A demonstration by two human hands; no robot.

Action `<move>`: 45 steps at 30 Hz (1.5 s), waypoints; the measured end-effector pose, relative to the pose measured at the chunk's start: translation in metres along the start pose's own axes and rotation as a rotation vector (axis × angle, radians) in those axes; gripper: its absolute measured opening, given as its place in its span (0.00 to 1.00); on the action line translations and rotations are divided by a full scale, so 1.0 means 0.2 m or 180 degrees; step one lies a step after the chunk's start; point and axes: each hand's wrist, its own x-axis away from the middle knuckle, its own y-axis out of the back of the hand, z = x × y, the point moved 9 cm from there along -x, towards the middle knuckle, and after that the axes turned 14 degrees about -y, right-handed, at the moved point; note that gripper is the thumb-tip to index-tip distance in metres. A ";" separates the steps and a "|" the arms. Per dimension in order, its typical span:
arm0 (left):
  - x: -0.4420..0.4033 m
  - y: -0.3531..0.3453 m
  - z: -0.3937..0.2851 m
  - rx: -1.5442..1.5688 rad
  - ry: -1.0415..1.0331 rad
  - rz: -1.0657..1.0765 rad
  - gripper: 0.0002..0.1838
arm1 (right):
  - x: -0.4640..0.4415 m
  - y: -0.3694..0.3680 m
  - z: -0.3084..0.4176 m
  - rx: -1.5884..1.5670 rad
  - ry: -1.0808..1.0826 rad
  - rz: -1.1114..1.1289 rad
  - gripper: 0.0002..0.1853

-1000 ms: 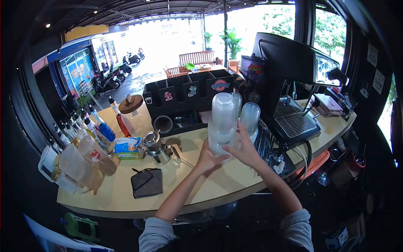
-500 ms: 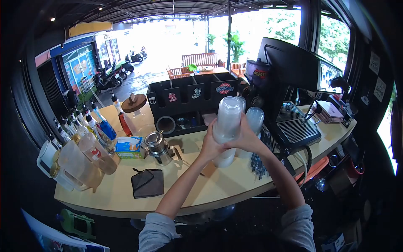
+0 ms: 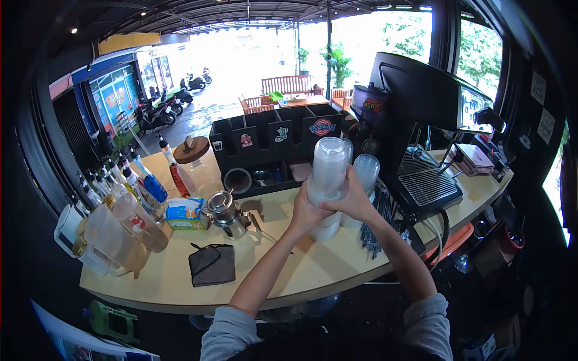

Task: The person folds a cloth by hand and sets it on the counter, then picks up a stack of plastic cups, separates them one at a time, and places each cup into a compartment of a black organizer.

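Note:
A tall stack of clear plastic cups [image 3: 329, 162], turned upside down, stands near the middle of the counter. My left hand [image 3: 307, 207] is wrapped round its left side, and my right hand [image 3: 354, 201] grips it from the right. My thumbs come close together at the front of the stack. More of the cups show below my hands. Just behind and to the right is another cup stack [image 3: 366, 170], partly covered by my right hand. Dark wrapped straws [image 3: 374, 234] lie on the counter beside my right forearm.
A black organizer [image 3: 265, 144] stands at the back, with an espresso machine [image 3: 421, 138] on the right. Left of my arms are a metal drip filter [image 3: 224, 213], a tissue pack [image 3: 185, 213], a dark pouch [image 3: 212, 265], plastic pitchers [image 3: 111, 237] and syrup bottles [image 3: 147, 177].
The view has shifted very slightly. Both hands keep their hold on the cup stack, which shows almost no movement.

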 end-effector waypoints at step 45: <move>-0.13 0.99 -1.03 -0.3655 -0.1554 -0.0731 0.49 | -0.13 -0.53 1.15 0.0086 0.1833 -0.0314 0.38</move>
